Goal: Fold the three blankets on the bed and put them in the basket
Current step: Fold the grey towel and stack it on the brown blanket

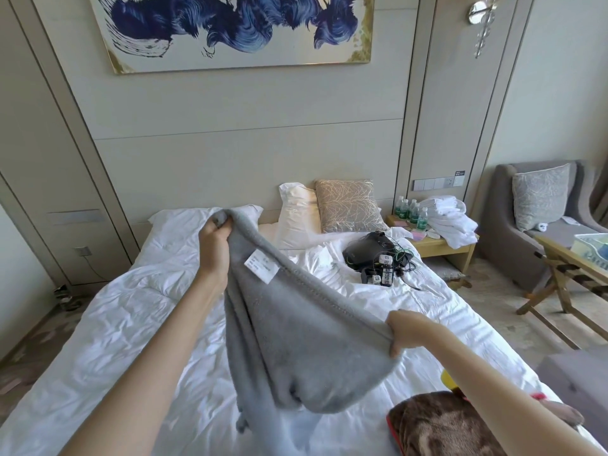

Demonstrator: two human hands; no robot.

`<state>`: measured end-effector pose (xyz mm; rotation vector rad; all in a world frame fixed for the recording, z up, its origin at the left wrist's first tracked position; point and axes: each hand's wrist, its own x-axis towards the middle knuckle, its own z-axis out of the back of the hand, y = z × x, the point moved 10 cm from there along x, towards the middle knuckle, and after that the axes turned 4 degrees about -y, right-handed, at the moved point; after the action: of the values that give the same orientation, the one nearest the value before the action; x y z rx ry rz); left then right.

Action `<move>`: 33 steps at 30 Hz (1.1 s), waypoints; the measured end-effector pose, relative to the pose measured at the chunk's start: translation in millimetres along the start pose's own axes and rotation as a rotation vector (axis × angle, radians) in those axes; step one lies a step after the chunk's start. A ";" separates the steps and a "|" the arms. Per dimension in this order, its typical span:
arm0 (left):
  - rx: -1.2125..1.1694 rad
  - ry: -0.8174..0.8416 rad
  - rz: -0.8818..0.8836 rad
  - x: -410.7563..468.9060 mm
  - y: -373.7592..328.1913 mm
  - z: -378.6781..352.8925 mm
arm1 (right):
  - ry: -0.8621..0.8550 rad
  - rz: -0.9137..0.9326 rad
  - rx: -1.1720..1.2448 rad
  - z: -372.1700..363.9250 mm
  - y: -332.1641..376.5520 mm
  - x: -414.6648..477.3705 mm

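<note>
Blanket (296, 340) over bed (115, 324), pillows (297, 212) behind

A gray blanket (296, 340), gripped by the left hand (214, 236) and the right hand (404, 334), hangs across the middle of the white duvet (115, 324), screening what lies beneath. Open duvet runs along the left half. On the right, a black bag (368, 248) with tangled cables (404, 262) lies near the pillows (297, 212), and a brown blanket (437, 426) fills the near corner. A strip of bare duvet lies between the two.

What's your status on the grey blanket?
Left hand and right hand both grip the grey blanket, held over the bed. Brown blanket lies near right.
</note>
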<state>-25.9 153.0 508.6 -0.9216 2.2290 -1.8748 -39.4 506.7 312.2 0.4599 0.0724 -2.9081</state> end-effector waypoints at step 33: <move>0.364 -0.279 0.079 -25.6 103.5 109.3 | -0.045 0.042 1.928 9.0 -42.8 -18.4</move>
<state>2.2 77.6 378.8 -0.9444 1.6709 -1.8923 -33.5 551.3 327.2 0.4910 -2.5957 -1.8915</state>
